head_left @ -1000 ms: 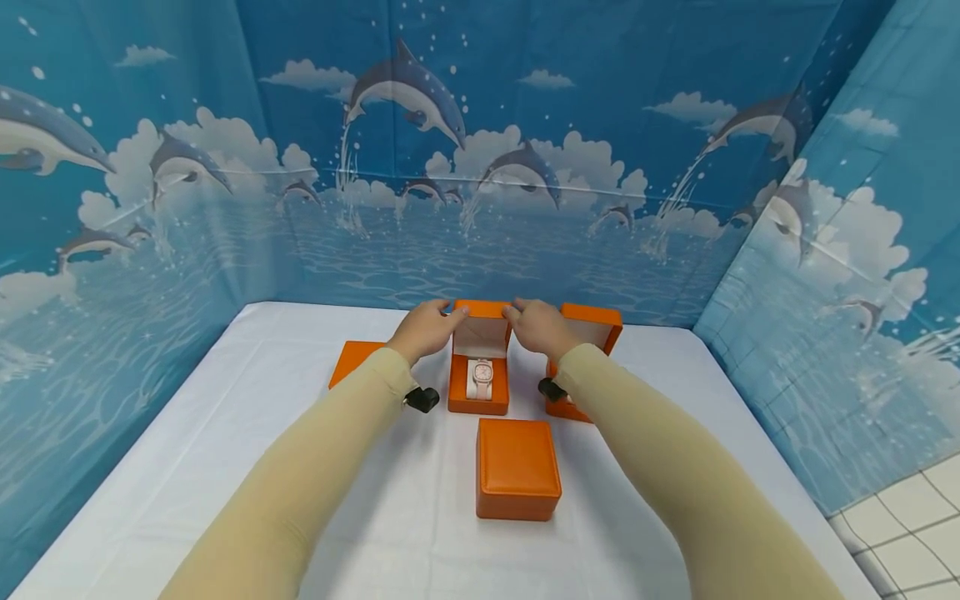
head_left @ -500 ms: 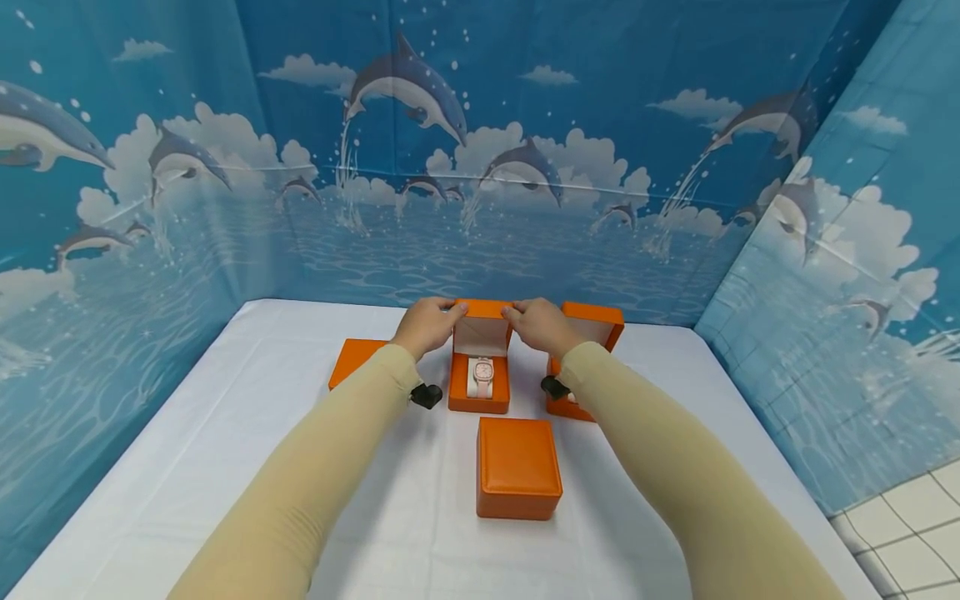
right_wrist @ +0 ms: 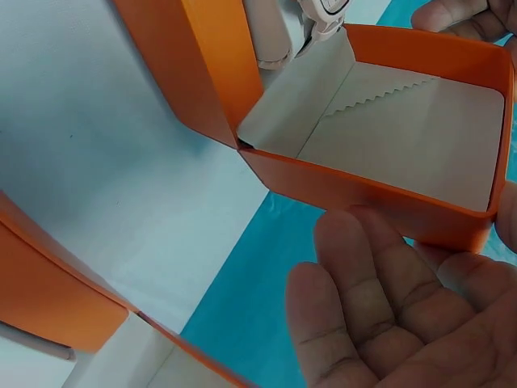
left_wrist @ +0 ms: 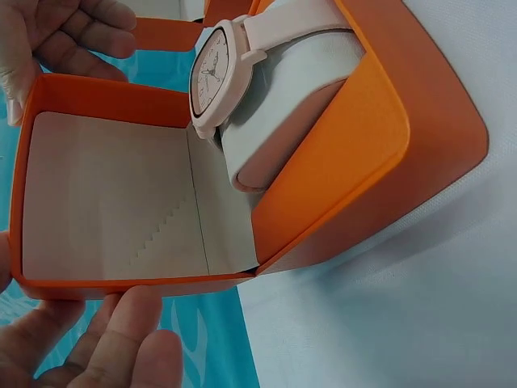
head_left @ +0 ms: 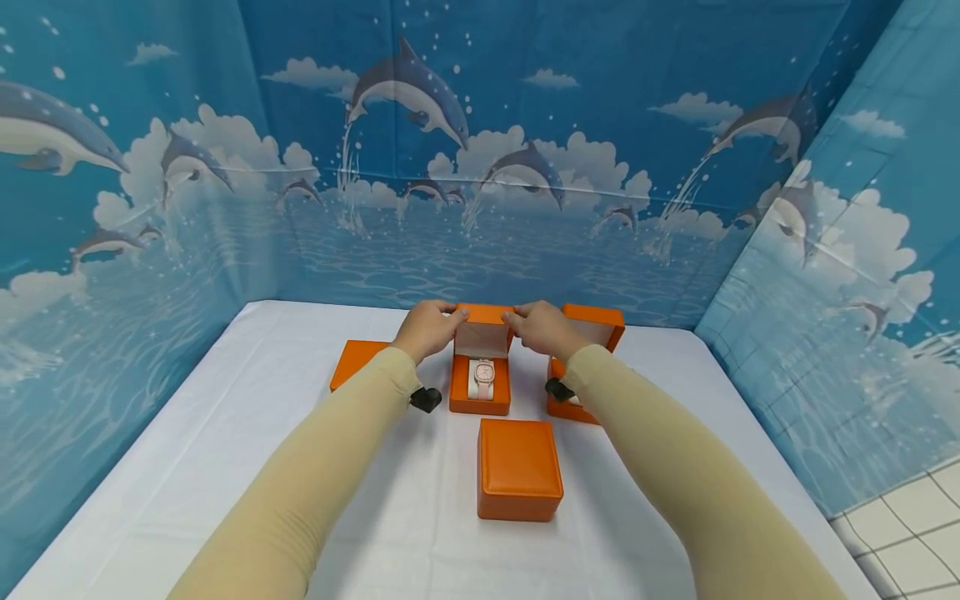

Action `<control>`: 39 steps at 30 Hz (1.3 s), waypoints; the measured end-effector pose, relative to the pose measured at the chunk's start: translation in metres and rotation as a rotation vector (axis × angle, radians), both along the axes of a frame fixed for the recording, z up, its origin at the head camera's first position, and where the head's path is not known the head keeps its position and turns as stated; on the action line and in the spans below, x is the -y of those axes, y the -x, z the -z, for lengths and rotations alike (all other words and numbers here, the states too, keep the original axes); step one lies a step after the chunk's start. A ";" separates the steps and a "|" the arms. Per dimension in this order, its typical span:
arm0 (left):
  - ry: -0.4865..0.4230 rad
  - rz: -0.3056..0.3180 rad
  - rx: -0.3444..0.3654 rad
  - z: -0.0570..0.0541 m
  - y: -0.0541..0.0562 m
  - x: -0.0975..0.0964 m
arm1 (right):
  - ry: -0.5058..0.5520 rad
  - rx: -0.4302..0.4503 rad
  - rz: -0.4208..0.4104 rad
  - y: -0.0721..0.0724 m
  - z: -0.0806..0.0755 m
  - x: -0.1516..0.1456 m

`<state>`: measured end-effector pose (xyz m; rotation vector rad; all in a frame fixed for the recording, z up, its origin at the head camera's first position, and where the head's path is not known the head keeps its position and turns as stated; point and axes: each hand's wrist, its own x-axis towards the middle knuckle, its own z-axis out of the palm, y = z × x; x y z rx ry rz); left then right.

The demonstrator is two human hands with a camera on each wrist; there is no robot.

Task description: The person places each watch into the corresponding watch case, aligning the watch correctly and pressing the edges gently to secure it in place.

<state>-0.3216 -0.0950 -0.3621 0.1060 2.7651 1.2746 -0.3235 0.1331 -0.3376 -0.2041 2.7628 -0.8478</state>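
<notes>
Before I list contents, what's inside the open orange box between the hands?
The open orange box holds a pale pink watch, its strap over a pale cushion. What lies beneath the cushion is covered.

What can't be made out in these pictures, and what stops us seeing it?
Front box, head view: contents, hidden by its shut lid.
Left box, head view: right part, behind the left sleeve.
Right box, head view: inside, partly behind the right sleeve.
Middle watch, right wrist view: most of the dial, past the top edge.
Middle watch, head view: time, too small to read.
</notes>
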 end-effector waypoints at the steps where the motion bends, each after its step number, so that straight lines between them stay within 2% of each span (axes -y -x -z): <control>1: 0.000 0.003 -0.001 0.000 -0.001 0.000 | 0.000 0.005 0.003 0.000 0.000 0.000; 13: 0.015 0.041 -0.022 0.001 -0.005 0.004 | -0.028 0.001 -0.015 -0.003 0.000 -0.003; 26: -0.033 0.055 -0.001 0.005 -0.007 0.004 | -0.027 -0.046 -0.088 0.001 0.010 -0.010; 39: -0.089 0.070 0.050 0.006 -0.009 0.006 | -0.035 -0.016 -0.084 -0.003 0.011 -0.012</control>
